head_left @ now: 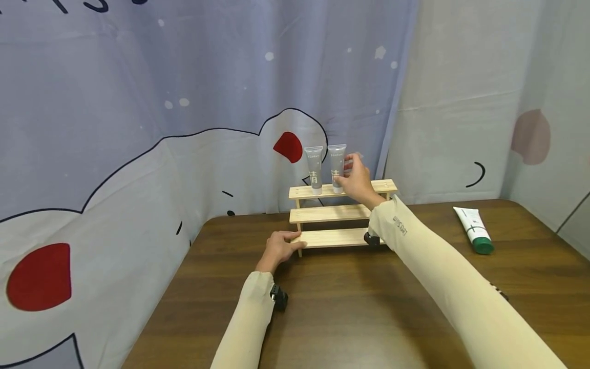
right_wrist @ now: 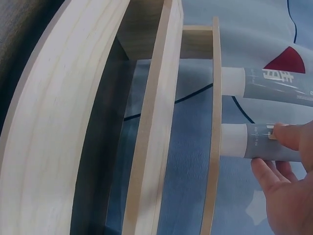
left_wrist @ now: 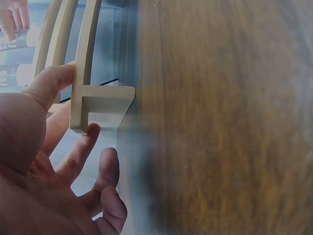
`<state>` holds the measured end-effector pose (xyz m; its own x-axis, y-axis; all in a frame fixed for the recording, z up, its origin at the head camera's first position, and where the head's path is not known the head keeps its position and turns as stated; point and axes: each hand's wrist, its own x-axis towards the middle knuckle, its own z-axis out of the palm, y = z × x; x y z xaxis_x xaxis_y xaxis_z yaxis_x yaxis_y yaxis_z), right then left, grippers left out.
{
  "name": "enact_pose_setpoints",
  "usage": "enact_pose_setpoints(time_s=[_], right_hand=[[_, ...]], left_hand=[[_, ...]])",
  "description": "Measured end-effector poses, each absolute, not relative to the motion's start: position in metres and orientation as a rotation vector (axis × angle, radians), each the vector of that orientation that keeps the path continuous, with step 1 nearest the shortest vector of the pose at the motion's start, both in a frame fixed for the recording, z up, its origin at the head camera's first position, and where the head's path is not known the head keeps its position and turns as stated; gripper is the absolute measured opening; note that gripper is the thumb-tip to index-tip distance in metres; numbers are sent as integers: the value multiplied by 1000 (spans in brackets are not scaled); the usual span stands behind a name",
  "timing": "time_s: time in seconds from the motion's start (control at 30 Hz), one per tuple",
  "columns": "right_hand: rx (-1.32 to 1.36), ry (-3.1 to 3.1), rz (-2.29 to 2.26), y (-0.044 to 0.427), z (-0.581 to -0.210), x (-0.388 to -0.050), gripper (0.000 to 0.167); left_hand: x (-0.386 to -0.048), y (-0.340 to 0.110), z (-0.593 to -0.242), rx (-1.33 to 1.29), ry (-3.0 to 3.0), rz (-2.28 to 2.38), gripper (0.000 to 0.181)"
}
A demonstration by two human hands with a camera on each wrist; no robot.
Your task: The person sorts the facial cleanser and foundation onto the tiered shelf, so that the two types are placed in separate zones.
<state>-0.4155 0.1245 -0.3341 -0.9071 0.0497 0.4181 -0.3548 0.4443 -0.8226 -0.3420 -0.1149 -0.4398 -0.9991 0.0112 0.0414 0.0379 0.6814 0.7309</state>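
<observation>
A three-tier wooden shelf [head_left: 332, 239] stands at the back of the table. Two clear tubes with white caps stand upright on its top tier: a left tube [head_left: 315, 169] and a right tube [head_left: 337, 166]. My right hand [head_left: 358, 180] pinches the right tube between thumb and fingers; in the right wrist view its cap [right_wrist: 234, 140] meets the top board. With thumb and fingers, my left hand [head_left: 278, 249] grips the left end of the lowest board [left_wrist: 83, 73]. Its other fingers are loosely bent below.
A white tube with a green cap [head_left: 475, 230] lies on the right side of the brown wooden table [head_left: 322, 318]. Behind the shelf hangs a printed curtain [head_left: 221, 174], close to the table's back edge.
</observation>
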Motion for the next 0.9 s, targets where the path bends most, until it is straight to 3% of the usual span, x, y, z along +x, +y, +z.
enact_pose_setpoints(time_s=[0.53,0.9], right_hand=[[273,-2453,1408,148,-339,-409,62],[287,-2422,1368,166,-340,-401,40]], left_hand=[[-345,-112,-439,-51,-2871,-1260,38],[-349,-117,-431,-169,-2878,-1204,39]])
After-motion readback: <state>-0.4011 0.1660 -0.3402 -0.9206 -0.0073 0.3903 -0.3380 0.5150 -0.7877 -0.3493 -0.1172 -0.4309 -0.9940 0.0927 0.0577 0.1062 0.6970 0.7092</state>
